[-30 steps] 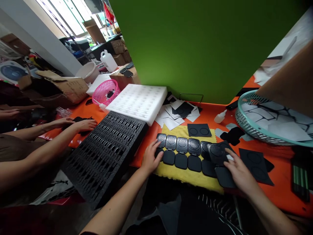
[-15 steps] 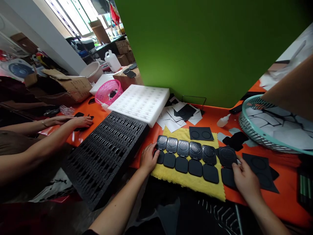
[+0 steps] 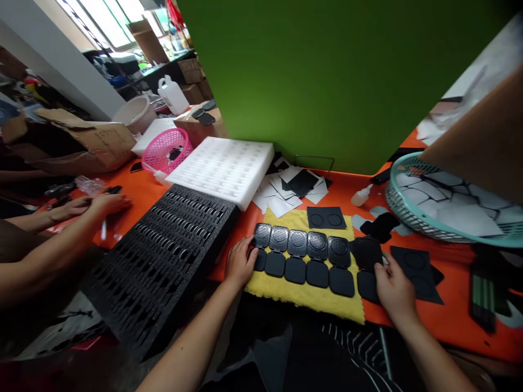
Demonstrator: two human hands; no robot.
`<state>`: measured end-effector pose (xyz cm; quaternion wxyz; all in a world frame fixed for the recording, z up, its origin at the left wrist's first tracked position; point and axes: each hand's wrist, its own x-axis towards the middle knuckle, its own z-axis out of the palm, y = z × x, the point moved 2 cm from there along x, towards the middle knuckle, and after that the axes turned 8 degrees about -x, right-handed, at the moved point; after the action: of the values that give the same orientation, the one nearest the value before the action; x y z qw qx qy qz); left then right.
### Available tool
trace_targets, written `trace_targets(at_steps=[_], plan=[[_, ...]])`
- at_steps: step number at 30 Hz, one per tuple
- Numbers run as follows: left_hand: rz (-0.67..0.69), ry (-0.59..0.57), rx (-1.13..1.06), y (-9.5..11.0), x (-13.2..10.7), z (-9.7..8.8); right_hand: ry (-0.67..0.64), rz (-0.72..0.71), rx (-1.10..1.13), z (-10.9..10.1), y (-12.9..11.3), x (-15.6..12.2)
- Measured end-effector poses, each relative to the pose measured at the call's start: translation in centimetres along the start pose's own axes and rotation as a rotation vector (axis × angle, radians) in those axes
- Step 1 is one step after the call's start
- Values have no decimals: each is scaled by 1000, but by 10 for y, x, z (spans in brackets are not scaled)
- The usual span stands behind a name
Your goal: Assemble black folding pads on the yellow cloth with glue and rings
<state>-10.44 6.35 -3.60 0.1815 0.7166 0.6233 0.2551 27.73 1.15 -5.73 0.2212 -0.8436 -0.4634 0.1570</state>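
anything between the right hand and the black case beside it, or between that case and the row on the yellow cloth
Nothing visible parts the right hand from the case: it touches its right edge. Toward the row, a dark piece, too unclear to name, pokes into the gap's upper part; lower down, only cloth shows.
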Motion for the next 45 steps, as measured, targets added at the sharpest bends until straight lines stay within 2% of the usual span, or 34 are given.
trace_targets(at_steps=[8, 11, 19, 26, 30, 40, 45], plan=[[26, 2, 10, -5, 2, 3, -96, -21, 143, -4, -2, 2], [31, -8, 18, -5, 3, 3, -94, -23, 187, -4, -4, 1], [26, -20, 24, -5, 4, 3, -126, -9, 169, 3, -5, 3], [24, -15, 24, -5, 4, 4, -141, -24, 165, 0, -11, 2], [21, -12, 27, -5, 4, 4, -145, -55, 79, -1, -12, 2], [24, -9, 18, -6, 4, 5, -181, -184, -322, -12, -24, -3], [5, -5, 9, -4, 1, 3, -162, -239, -454, -12, -14, -4]])
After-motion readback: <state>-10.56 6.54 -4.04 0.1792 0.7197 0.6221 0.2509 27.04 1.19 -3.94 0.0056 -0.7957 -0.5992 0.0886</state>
